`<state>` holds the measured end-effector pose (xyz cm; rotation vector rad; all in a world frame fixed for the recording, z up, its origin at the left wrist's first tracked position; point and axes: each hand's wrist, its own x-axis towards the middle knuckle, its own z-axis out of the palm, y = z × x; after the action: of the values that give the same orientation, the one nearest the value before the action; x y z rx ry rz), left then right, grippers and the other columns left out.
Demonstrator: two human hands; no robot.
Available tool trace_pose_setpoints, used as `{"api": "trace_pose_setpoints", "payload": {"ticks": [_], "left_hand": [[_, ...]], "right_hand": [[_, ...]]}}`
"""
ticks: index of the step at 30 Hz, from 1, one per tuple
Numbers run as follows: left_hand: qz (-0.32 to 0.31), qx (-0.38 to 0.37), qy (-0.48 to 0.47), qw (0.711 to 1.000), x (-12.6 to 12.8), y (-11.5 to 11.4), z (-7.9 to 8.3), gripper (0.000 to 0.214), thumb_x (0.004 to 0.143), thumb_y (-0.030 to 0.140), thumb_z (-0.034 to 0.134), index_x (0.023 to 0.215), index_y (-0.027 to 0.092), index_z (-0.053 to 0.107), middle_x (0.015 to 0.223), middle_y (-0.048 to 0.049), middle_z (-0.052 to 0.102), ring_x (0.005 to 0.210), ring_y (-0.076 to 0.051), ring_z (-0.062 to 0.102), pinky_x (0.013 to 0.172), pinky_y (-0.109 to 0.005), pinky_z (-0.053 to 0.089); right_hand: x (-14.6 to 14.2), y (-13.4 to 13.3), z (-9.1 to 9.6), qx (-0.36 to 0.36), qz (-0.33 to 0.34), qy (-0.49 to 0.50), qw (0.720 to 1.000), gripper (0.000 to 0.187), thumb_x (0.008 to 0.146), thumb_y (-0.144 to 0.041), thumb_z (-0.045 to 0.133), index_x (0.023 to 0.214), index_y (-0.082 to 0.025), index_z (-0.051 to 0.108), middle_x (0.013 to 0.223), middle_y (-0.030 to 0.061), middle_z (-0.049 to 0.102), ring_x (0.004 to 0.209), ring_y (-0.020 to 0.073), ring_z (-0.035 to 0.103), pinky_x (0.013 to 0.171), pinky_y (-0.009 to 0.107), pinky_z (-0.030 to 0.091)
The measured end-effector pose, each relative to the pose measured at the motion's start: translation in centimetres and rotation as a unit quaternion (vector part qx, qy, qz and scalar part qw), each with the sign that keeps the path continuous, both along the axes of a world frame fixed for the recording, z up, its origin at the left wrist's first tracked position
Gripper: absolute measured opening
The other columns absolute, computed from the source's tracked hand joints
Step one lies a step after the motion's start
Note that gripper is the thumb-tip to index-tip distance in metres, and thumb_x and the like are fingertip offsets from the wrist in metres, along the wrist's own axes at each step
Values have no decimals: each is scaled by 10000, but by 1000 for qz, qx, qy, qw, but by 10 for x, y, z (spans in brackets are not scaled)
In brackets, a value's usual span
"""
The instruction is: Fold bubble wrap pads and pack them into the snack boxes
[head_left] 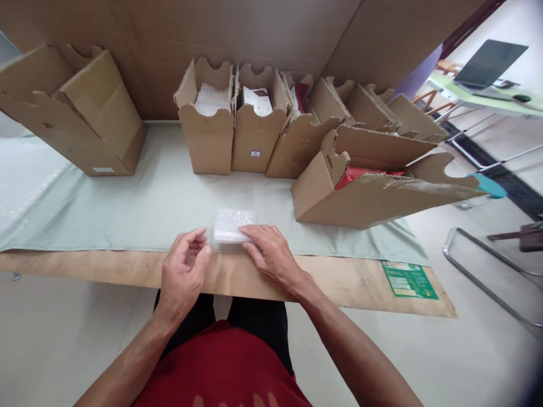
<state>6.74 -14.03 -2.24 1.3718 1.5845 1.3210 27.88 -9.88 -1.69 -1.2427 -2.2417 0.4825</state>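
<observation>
A small flat packet of clear bubble wrap point(229, 225) lies on the pale green cloth near the table's front edge. What is inside it, if anything, cannot be made out. My right hand point(271, 255) grips the packet's right side, its fingertips on the plastic and the thumb at the near corner. Just left of the packet is my left hand point(186, 265), its fingers loosely curled and the thumb apart from them. It holds nothing, and a small gap parts it from the wrap.
Several cardboard file boxes point(210, 141) line the back, some with packets inside. One box point(382, 198) holding something red stands at right, another box point(106, 113) at far left. White bubble wrap point(25, 186) covers the left end. A wooden edge point(106, 268) runs along the front.
</observation>
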Motion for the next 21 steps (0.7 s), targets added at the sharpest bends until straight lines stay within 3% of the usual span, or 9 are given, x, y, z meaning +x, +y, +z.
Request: {"api": "trace_pose_setpoints", "payload": {"ticks": [2, 4, 6, 8, 10, 13, 16, 18, 21], "left_hand": [[-18, -79, -156, 984, 5, -17, 2, 425, 907, 400, 706, 1281, 209, 636, 1210, -88, 695, 1105, -216, 683, 968, -365, 563], [-34, -143, -281, 948, 13, -25, 2, 593, 875, 405, 754, 1400, 219, 549, 1362, -116, 652, 1251, -254, 640, 1059, -409, 532], [-36, -168, -354, 919, 20, -25, 2, 747, 822, 396, 802, 1472, 220, 480, 1416, -122, 626, 1331, -273, 591, 1117, -421, 492], [-32, -167, -382, 908, 24, -21, 4, 824, 776, 390, 829, 1493, 215, 462, 1340, -104, 666, 1281, -262, 619, 1090, -386, 505], [-44, -163, -372, 913, 24, -17, 7, 855, 781, 390, 824, 1523, 223, 434, 1207, -74, 710, 1143, -226, 677, 1000, -335, 547], [-107, -160, -298, 935, 21, -19, 16, 885, 843, 378, 773, 1597, 241, 329, 1099, -57, 731, 995, -203, 716, 891, -308, 583], [-181, -163, -196, 950, 24, -27, 20, 871, 912, 355, 692, 1641, 255, 226, 1201, -99, 724, 1042, -234, 727, 912, -352, 595], [-221, -152, -134, 954, 30, -33, 17, 842, 953, 352, 641, 1653, 272, 181, 1308, -122, 689, 1124, -247, 711, 973, -384, 580], [-274, -127, -60, 952, 38, -37, 9, 798, 988, 372, 593, 1657, 280, 168, 1323, -132, 676, 1134, -249, 709, 951, -392, 598]], "right_hand": [[0, -6, 5, -52, -35, 75, 995, 281, 1018, -246, 547, 1262, -212, 683, 1241, 93, 753, 1160, 265, 683, 1025, 435, 497], [-3, -17, 10, -114, -55, 146, 981, 273, 1007, -276, 555, 1234, -219, 696, 1217, 75, 758, 1127, 250, 696, 1003, 396, 515], [-7, -29, 14, -177, -44, 203, 962, 271, 1006, -302, 549, 1220, -223, 696, 1152, 57, 768, 1046, 230, 715, 922, 351, 546], [-9, -40, 16, -213, -19, 218, 952, 267, 1021, -321, 523, 1206, -232, 693, 1069, 41, 772, 948, 211, 718, 848, 331, 551], [-5, -47, 19, -197, -13, 189, 962, 254, 1022, -350, 532, 1183, -237, 694, 1051, 46, 763, 938, 220, 704, 884, 367, 532], [11, -49, 28, -143, -37, 164, 975, 372, 970, -457, 631, 1267, -233, 651, 1219, 100, 705, 1047, 257, 667, 998, 450, 485], [27, -48, 41, -177, -13, 200, 964, 676, 893, -571, 708, 1444, -223, 528, 1390, 136, 613, 1133, 259, 640, 1005, 431, 500], [32, -48, 48, -224, 16, 198, 954, 797, 837, -582, 763, 1486, -207, 492, 1384, 138, 626, 1131, 254, 646, 984, 403, 516], [35, -49, 57, -244, 14, 110, 963, 594, 832, -430, 793, 1350, -193, 623, 1214, 105, 722, 1040, 246, 674, 946, 384, 514]]}}
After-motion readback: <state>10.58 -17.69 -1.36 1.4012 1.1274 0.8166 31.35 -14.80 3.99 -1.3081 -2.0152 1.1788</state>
